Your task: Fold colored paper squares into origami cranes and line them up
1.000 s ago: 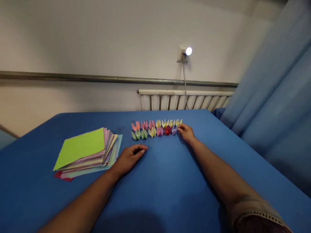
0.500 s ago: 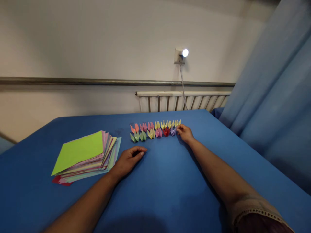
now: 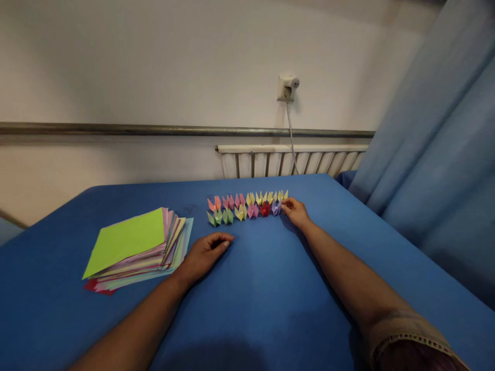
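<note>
Two rows of folded paper cranes stand on the blue cloth in the middle. The front row runs from green cranes (image 3: 227,217) through a yellow crane (image 3: 240,213), a pink crane (image 3: 252,211) and a red crane (image 3: 265,209) to a purple crane (image 3: 276,208) at its right end. My right hand (image 3: 295,212) has its fingertips closed at the purple crane's right side. Pale yellow cranes (image 3: 262,198) and pinkish ones (image 3: 240,200) make up the back row. My left hand (image 3: 209,251) rests empty on the cloth, loosely open, between the cranes and a paper stack.
The stack of coloured paper (image 3: 131,245), lime green on top, lies at left. Behind the blue-covered table (image 3: 263,288) are a wall rail (image 3: 154,130), a white slatted railing (image 3: 270,149) and a plugged-in cable (image 3: 289,118). A blue curtain (image 3: 436,154) hangs at right.
The small light at the wall socket was bright and is now dark. Both hands and the cranes stay practically where they were.
</note>
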Demonstrator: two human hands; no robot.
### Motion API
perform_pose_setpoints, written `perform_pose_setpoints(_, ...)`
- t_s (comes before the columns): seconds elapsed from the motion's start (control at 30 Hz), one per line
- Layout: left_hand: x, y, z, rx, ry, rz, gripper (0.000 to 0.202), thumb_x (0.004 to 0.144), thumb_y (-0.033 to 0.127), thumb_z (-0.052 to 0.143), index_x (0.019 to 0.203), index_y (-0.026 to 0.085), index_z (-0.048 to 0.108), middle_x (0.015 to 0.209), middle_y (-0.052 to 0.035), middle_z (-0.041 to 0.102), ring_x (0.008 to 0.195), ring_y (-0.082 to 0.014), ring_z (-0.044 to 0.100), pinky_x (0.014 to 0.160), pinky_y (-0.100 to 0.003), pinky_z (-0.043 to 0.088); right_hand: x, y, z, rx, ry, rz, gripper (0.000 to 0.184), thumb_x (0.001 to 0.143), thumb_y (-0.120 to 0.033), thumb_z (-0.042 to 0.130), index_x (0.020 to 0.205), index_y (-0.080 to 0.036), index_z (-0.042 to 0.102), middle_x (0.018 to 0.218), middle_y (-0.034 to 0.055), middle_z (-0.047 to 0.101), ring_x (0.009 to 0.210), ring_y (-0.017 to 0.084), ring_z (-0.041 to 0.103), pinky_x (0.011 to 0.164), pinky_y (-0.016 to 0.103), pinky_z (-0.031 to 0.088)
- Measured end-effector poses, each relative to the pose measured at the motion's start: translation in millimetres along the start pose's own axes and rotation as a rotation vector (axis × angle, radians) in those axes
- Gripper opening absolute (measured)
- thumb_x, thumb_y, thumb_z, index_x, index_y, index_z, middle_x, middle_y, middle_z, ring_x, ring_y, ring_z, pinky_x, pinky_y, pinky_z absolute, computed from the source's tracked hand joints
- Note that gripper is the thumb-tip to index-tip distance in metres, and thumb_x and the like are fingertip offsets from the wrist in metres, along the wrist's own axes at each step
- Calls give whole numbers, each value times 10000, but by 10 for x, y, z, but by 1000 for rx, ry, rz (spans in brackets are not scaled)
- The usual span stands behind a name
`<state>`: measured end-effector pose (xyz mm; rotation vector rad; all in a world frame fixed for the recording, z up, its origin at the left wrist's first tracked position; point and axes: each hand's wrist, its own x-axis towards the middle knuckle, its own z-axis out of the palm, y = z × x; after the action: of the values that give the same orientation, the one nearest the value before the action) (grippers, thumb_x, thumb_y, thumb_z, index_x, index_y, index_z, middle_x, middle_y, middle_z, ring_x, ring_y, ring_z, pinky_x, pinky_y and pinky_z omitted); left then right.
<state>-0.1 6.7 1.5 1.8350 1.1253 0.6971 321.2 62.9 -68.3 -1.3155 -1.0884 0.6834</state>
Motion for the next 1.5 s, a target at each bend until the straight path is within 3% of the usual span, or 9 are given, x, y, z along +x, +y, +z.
perform_pose_setpoints(0.27, -14, 42, 2, 11, 2, -9, 330, 763, 484, 585, 909, 203, 676, 1020, -55, 700, 1016, -240, 623, 983, -423, 435, -12, -65, -32, 14, 71, 62, 218, 620, -394, 604, 705, -195, 571, 610, -13, 584, 509, 112, 510, 498, 235, 412)
perform_pose_setpoints(0.57, 14, -51, 16, 44, -13, 44, 323, 783, 467, 570, 922, 195, 678, 996, -54, 707, 973, -228, 635, 940, -388, 463, -66, -224, -91, 42, 223, 193, 110, 632, -311, 531, 643, -201, 534, 511, -37, 513, 435, 105, 475, 420, 212, 344)
perform_pose_setpoints(0.73, 8, -66, 65, 74, -25, 120, 290, 793, 423, 551, 910, 193, 683, 983, -55, 710, 952, -220, 635, 915, -382, 477, -655, -516, 205, 93, 204, 235, 119, 668, -282, 490, 729, -199, 549, 583, -5, 568, 462, 105, 509, 423, 204, 351)
perform_pose_setpoints(0.93, -59, -39, 160, 221, -18, 252, 257, 818, 360, 506, 909, 200, 685, 912, -43, 706, 880, -204, 637, 833, -327, 489, -1703, -780, 951, 170, -171, 230, 125, 668, -280, 543, 763, -222, 600, 640, -10, 612, 523, 130, 573, 454, 220, 387)
perform_pose_setpoints(1.07, -211, 95, 155, 304, 68, 245, 279, 842, 353, 487, 977, 192, 671, 941, -57, 681, 890, -212, 618, 842, -331, 463, -1900, -766, 1100, 159, -293, 184, 112, 704, -297, 536, 783, -229, 576, 586, -44, 562, 494, 122, 535, 458, 223, 378)
perform_pose_setpoints(1.17, -338, 203, -59, 384, 149, 229, 299, 846, 359, 495, 1027, 186, 659, 1009, -90, 664, 924, -244, 603, 888, -368, 436, -1864, -735, 1057, 171, -328, 173, 119, 710, -293, 539, 796, -221, 580, 561, -50, 542, 498, 118, 526, 458, 214, 367)
perform_pose_setpoints(1.27, -467, 211, -480, 630, 361, 202, 359, 861, 359, 479, 1134, 171, 616, 1133, -124, 636, 1083, -290, 561, 987, -398, 385, -1828, -740, 1018, 178, -367, 183, 110, 708, -277, 545, 787, -212, 583, 544, -51, 534, 489, 115, 519, 451, 208, 362)
perform_pose_setpoints(1.37, -578, 78, -933, 843, 546, 58, 460, 862, 371, 476, 1230, 104, 546, 1320, -183, 534, 1242, -346, 457, 1065, -448, 307, -1816, -775, 1012, 180, -400, 196, 79, 705, -243, 553, 767, -207, 584, 566, -48, 542, 500, 110, 532, 459, 204, 373)
perform_pose_setpoints(1.5, -620, -172, -1294, 1022, 430, -153, 608, 879, 498, 425, 1278, 41, 475, 1355, -221, 491, 1269, -393, 427, 1031, -467, 336, -1806, -827, 998, 182, -446, 205, 53, 722, -201, 553, 763, -203, 586, 617, -42, 564, 540, 102, 558, 487, 198, 397)
